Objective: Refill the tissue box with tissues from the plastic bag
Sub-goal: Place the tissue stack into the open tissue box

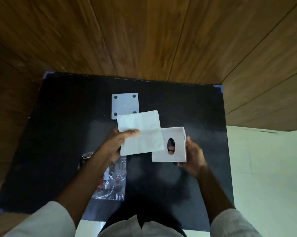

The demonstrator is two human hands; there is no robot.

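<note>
The stack of tissues (141,132) pinched under the left hand's (115,146) thumb is soft white paper, matt and faintly creased. The tissue box (176,146), gripped by the right hand's (192,156) fingers, looks like smooth, matt white plastic. Beyond the fingertips lies its base plate (125,104), the same smooth white finish with four dark pads. Under the left wrist, the plastic bag (113,182) is clear, glossy, crinkled film. The table top (195,108) is matt black; the wall (144,40) is grained, satin wood.
</note>
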